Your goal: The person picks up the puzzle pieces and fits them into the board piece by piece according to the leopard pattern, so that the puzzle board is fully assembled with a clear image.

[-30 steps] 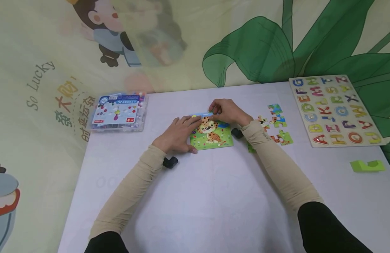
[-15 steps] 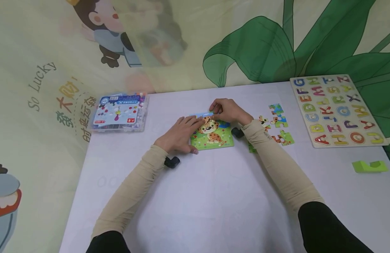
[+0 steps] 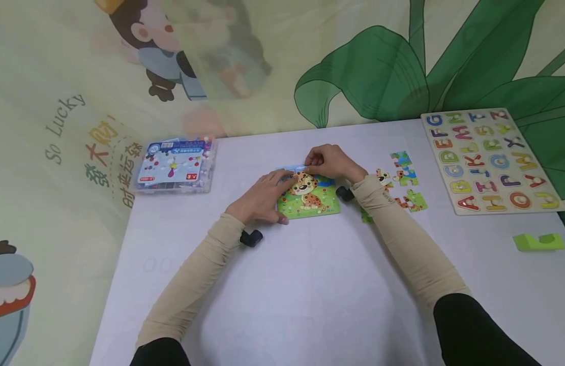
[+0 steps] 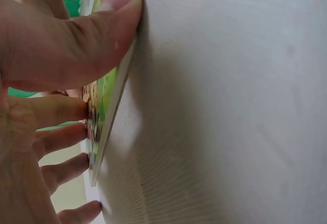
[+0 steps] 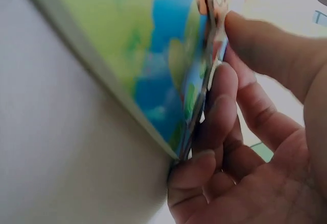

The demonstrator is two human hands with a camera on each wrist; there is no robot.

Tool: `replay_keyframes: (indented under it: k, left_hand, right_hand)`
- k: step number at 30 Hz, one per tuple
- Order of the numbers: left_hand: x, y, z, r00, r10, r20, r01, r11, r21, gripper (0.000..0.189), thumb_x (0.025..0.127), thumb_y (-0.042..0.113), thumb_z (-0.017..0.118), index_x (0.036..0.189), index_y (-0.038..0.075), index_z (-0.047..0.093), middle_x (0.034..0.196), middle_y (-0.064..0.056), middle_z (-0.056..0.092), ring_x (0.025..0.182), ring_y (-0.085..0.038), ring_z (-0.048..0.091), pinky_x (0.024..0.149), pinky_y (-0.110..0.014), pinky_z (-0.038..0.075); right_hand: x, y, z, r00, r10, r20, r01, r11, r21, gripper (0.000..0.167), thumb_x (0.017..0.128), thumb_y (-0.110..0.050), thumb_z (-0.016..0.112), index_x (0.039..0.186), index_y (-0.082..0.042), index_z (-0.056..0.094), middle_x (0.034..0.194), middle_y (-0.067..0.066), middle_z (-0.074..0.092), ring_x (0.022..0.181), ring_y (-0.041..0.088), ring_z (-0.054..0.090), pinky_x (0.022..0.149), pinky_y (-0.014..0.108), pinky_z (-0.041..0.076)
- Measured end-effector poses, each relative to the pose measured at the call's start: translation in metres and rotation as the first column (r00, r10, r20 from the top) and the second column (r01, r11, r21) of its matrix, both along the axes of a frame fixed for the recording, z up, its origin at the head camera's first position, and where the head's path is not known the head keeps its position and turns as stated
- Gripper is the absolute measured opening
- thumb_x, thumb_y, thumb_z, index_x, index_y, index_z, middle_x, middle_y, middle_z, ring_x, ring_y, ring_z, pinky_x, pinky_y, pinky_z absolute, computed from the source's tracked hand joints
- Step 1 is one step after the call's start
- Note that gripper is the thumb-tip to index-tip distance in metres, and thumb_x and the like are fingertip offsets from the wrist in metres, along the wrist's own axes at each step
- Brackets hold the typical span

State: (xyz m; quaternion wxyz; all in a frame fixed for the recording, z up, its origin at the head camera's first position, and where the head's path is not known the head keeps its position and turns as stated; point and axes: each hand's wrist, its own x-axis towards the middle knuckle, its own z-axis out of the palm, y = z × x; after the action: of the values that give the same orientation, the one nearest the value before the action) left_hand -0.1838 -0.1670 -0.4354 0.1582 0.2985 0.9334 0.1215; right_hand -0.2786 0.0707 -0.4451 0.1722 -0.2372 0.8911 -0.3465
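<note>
A square puzzle board [image 3: 327,204] with a spotted cartoon leopard on green grass lies on the white table in the head view. My left hand [image 3: 260,199] rests at its left side, fingers reaching over the picture. In the left wrist view the thumb [image 4: 104,43] lies along the board's near edge, and the other fingers are spread towards its far part. At the board's upper edge, my right hand [image 3: 332,161] pinches a small puzzle piece [image 5: 220,30] between thumb and fingers. Most of that piece is hidden by the fingers.
Several loose puzzle pieces [image 3: 414,200] lie right of the board, one partly under the right forearm. A wooden alphabet board [image 3: 493,203] and a green block [image 3: 538,243] are at the right. A clear plastic case [image 3: 172,165] stands at the back left.
The left fingers have shifted slightly over the board. The right hand stays at the upper edge, and the head view has moved a little.
</note>
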Motion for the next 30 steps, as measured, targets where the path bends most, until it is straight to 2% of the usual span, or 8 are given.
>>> replay_keyframes:
  k: [5,12,18,30]
  left_hand:
    - [0.004,0.000,-0.002,1.000,0.021,0.022,-0.021,1.000,-0.020,0.111,0.082,0.042,0.088,0.170,0.011,0.026,0.175,-0.012,0.027,0.164,-0.036,0.019,0.133,-0.054,0.021]
    - [0.011,-0.003,-0.009,0.999,0.037,0.019,-0.037,0.999,0.008,0.109,0.087,0.038,0.081,0.171,0.008,0.018,0.178,-0.009,0.018,0.167,-0.030,0.010,0.134,-0.055,0.017]
    - [0.013,-0.006,-0.008,0.999,0.036,-0.012,-0.036,0.999,0.006,0.110,0.087,0.042,0.082,0.170,0.006,0.019,0.179,-0.013,0.014,0.166,-0.030,0.015,0.133,-0.058,0.019]
    - [0.010,-0.008,-0.004,1.000,0.014,-0.025,-0.014,1.000,-0.013,0.111,0.085,0.047,0.084,0.170,0.009,0.024,0.178,-0.012,0.018,0.165,-0.029,0.020,0.131,-0.059,0.023]
  right_hand:
    - [0.001,-0.002,-0.001,1.000,-0.014,-0.005,0.014,1.000,-0.013,0.018,0.098,-0.018,0.076,0.107,-0.003,0.074,0.098,0.012,0.070,0.089,0.024,0.063,0.078,0.029,0.050]
    - [0.001,-0.001,0.000,1.000,-0.027,0.010,0.028,0.999,-0.024,0.018,0.096,-0.018,0.077,0.107,-0.003,0.074,0.099,0.013,0.071,0.090,0.025,0.064,0.083,0.034,0.053]
    - [0.001,0.000,-0.001,1.000,-0.031,-0.004,0.031,0.999,-0.019,0.021,0.096,-0.019,0.078,0.107,-0.002,0.074,0.099,0.013,0.072,0.091,0.026,0.066,0.084,0.035,0.054]
    - [0.000,0.000,-0.001,0.999,-0.034,0.001,0.034,0.999,-0.010,0.023,0.096,-0.019,0.079,0.110,-0.002,0.075,0.102,0.014,0.072,0.094,0.027,0.066,0.088,0.039,0.055]
